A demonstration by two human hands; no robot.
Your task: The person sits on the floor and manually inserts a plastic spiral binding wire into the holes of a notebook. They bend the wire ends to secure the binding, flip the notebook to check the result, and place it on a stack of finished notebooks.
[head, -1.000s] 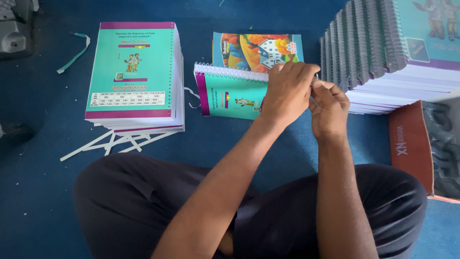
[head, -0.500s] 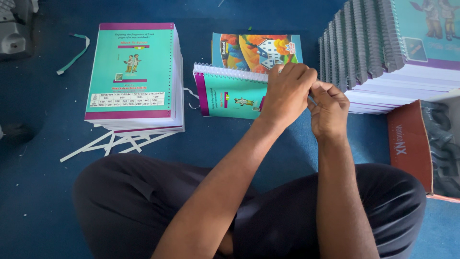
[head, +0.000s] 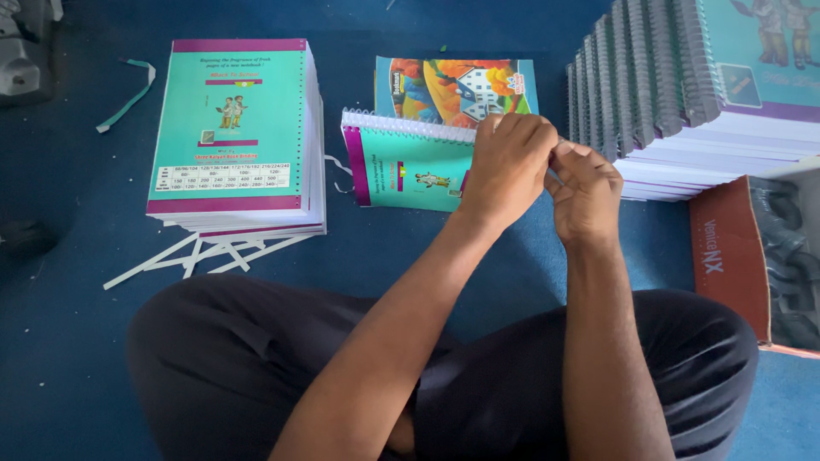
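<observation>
A small book-binding workshop, floor-level work here: unbound notebook stack on blue carpet, paper trimmings beneath, rows of finished spiral-bound notebooks, a supply box alongside.

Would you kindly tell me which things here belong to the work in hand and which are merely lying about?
In hand:
left hand
right hand
spiral notebook

Lying about:
unbound stack
colourful book
bound notebooks pile
paper strips
red box

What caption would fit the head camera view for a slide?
Seated person's left hand and right hand meet at the coil end of a teal spiral notebook on blue floor.
</observation>
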